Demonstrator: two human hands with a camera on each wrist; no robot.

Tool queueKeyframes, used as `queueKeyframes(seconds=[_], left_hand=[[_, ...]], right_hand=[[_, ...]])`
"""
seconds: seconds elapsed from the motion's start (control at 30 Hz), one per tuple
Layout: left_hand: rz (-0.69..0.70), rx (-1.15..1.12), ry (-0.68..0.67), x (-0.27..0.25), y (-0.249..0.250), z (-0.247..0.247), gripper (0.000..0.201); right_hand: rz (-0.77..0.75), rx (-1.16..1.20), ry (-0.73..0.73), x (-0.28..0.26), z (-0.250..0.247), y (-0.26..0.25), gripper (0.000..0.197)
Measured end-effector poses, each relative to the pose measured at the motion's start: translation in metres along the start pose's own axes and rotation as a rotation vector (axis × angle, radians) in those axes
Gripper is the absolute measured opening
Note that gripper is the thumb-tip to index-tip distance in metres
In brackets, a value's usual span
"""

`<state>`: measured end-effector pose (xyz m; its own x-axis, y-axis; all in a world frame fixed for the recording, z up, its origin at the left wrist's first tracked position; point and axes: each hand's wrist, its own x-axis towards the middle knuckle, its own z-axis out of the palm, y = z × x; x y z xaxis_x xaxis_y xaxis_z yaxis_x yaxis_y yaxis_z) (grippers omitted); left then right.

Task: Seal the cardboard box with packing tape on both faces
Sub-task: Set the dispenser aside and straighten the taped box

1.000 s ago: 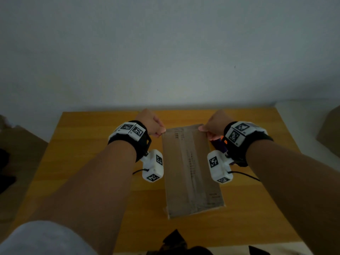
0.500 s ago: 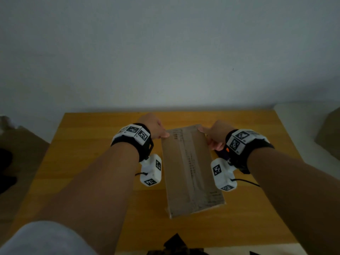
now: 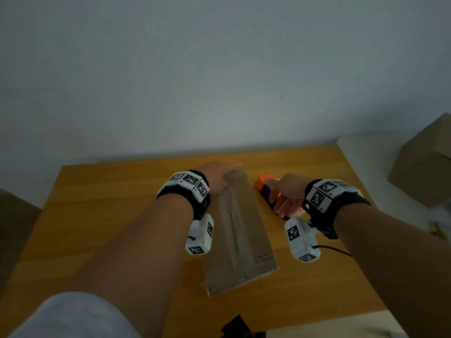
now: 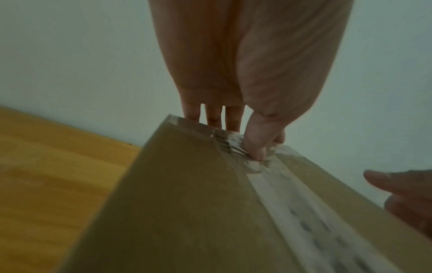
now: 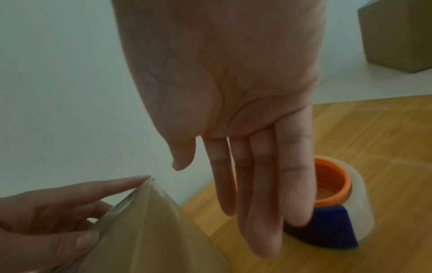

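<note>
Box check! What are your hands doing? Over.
Left hand holds box at far end, thumb on tape. Right hand open over tape dispenser. Nothing blocking.

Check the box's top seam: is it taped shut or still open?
Taped shut. A strip of tape runs the length of the box top; the left hand pinches the far end, thumb on the tape.

Brown cardboard box [image 3: 253,230] lies flat, tape strip [image 3: 231,228] along its top; orange tape dispenser [image 3: 264,185] just beside.

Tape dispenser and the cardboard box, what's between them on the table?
Nothing: the head view shows only a narrow strip of bare table between the cardboard box and the tape dispenser.
</note>
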<state>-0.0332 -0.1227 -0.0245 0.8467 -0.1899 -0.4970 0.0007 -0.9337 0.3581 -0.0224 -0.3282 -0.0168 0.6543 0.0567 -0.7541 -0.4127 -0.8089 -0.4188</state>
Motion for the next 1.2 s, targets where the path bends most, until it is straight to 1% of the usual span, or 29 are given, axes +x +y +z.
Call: queueKeyframes(seconds=[0.1, 0.2, 0.3, 0.37, 0.4, 0.47, 0.53, 0.6, 0.7, 0.73, 0.8, 0.83, 0.87, 0.93, 1.03, 1.13, 1.2], left_hand=[[-0.023, 0.097, -0.017, -0.001, -0.003, -0.002, 0.054], [-0.105, 0.12, 0.04, -0.006, -0.023, -0.004, 0.048], [-0.224, 0.019, 0.143, -0.013, -0.049, -0.002, 0.053], [-0.299, -0.066, 0.179, -0.018, -0.059, -0.002, 0.057], [-0.337, -0.096, 0.193, -0.021, -0.061, -0.003, 0.059], [-0.399, -0.14, 0.234, -0.023, -0.063, -0.004, 0.059], [-0.443, -0.186, 0.275, -0.022, -0.067, -0.004, 0.058], [-0.491, -0.241, 0.29, -0.022, -0.069, -0.004, 0.059], [-0.568, -0.353, 0.322, -0.024, -0.073, -0.008, 0.058], [-0.568, -0.398, 0.33, -0.024, -0.074, -0.009, 0.051], [-0.52, -0.489, 0.342, -0.024, -0.077, -0.012, 0.03], [-0.5, -0.518, 0.349, -0.024, -0.079, -0.013, 0.023], [-0.485, -0.533, 0.363, -0.023, -0.08, -0.015, 0.022], [-0.464, -0.544, 0.401, -0.02, -0.082, -0.019, 0.027], [-0.438, -0.544, 0.454, -0.01, -0.084, -0.029, 0.032], [-0.446, -0.563, 0.452, 0.002, -0.089, -0.038, 0.038], [-0.438, -0.569, 0.449, 0.009, -0.092, -0.043, 0.041]], right_hand=[[0.012, 0.008, -0.033, -0.001, 0.003, 0.0, 0.059], [-0.003, -0.005, -0.037, -0.001, 0.003, -0.002, 0.06], [-0.012, -0.012, 0.013, 0.0, -0.001, -0.004, 0.063], [-0.009, -0.001, 0.064, 0.003, -0.004, -0.004, 0.069], [-0.006, 0.016, 0.077, 0.004, -0.004, -0.004, 0.07], [-0.01, 0.043, 0.065, 0.004, -0.002, -0.006, 0.057], [-0.021, 0.028, -0.002, 0.002, 0.0, -0.008, 0.044], [-0.021, 0.037, -0.042, -0.001, 0.003, -0.014, 0.034], [-0.054, 0.085, 0.016, 0.007, 0.005, -0.024, 0.031], [-0.071, 0.088, 0.045, 0.009, 0.006, -0.028, 0.03], [-0.115, 0.076, 0.1, 0.014, 0.005, -0.035, 0.029], [-0.136, 0.067, 0.125, 0.016, 0.003, -0.039, 0.029], [-0.151, 0.074, 0.145, 0.018, 0.002, -0.043, 0.028], [-0.183, 0.127, 0.178, 0.024, -0.003, -0.049, 0.031], [-0.253, 0.135, 0.262, 0.033, -0.008, -0.061, 0.024], [-0.283, 0.182, 0.323, 0.04, -0.012, -0.071, 0.031], [-0.288, 0.176, 0.326, 0.045, -0.014, -0.076, 0.028]])
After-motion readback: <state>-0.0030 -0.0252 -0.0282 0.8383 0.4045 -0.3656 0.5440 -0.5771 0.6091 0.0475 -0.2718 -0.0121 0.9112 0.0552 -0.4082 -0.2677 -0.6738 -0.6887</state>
